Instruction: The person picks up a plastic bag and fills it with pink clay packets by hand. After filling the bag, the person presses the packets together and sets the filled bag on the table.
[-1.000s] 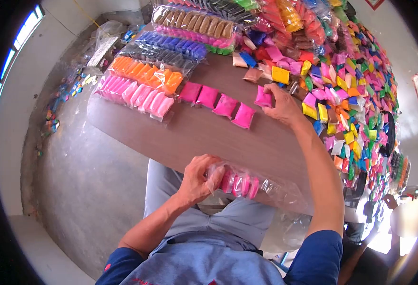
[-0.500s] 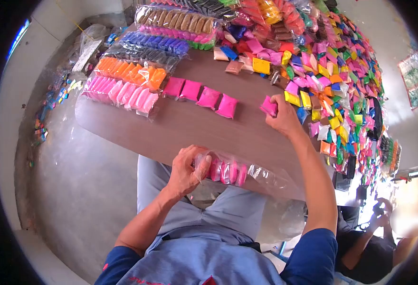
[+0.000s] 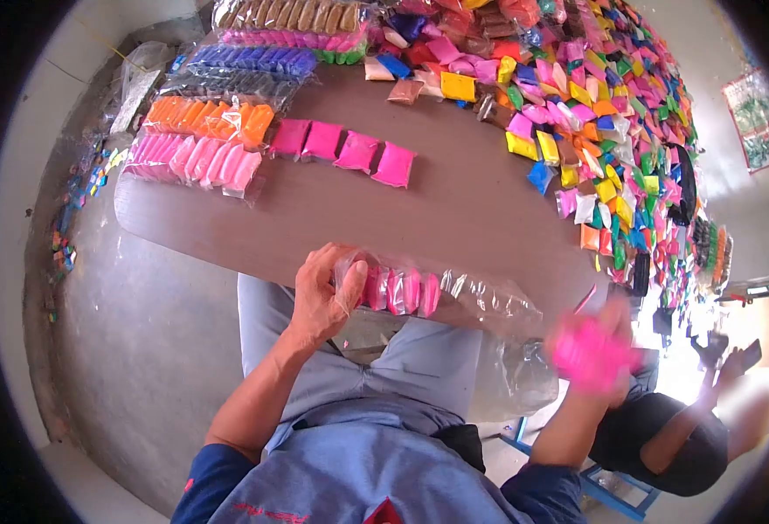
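Observation:
My left hand [image 3: 328,288] is closed on the end of a long clear plastic bag [image 3: 489,297] at the table's front edge. Several pink packets [image 3: 402,290] stand in a row inside that bag, beside my fingers. Out to the right, past the table edge, my right hand [image 3: 612,336] is smeared by motion and holds a bright pink packet [image 3: 590,354]. Four-sided pink packets [image 3: 356,151] lie in a short line on the table, beyond my left hand.
Filled bags of pink, orange [image 3: 210,120], black and blue packets line the table's [image 3: 454,201] left side. A big heap of mixed coloured packets [image 3: 612,131] covers the right and back. Another person [image 3: 664,437] sits at the lower right. Scraps lie on the floor at left.
My right hand has lifted the pink packet off the table and swung it right and toward me. My left hand stays on the bag; the view has shifted slightly.

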Action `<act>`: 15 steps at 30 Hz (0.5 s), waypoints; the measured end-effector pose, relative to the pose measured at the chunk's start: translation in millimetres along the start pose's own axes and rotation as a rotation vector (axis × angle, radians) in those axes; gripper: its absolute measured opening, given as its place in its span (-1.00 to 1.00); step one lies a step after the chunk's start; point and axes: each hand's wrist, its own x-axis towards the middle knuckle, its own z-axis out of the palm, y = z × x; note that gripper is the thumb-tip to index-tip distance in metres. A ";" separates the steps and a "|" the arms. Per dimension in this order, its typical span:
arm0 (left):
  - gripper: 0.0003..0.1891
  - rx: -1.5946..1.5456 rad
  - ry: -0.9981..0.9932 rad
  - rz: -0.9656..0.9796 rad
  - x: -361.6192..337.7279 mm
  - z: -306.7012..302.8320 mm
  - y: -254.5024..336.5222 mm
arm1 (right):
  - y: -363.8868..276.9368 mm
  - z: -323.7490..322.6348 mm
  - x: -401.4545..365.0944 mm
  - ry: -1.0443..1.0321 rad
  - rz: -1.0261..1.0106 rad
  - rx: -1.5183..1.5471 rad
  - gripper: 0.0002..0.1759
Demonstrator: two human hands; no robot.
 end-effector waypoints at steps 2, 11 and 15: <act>-0.74 0.004 0.001 -0.020 -1.3 -0.2 0.2 | 13.8 54.2 -12.8 -0.128 0.038 0.059 -0.52; -0.75 0.008 0.013 0.005 -0.3 0.4 -3.0 | 90.8 88.3 14.1 0.409 -0.080 -0.792 -0.45; -0.77 0.032 0.031 0.033 0.1 0.9 1.5 | 105.0 86.8 29.8 0.546 -0.181 -0.967 -0.49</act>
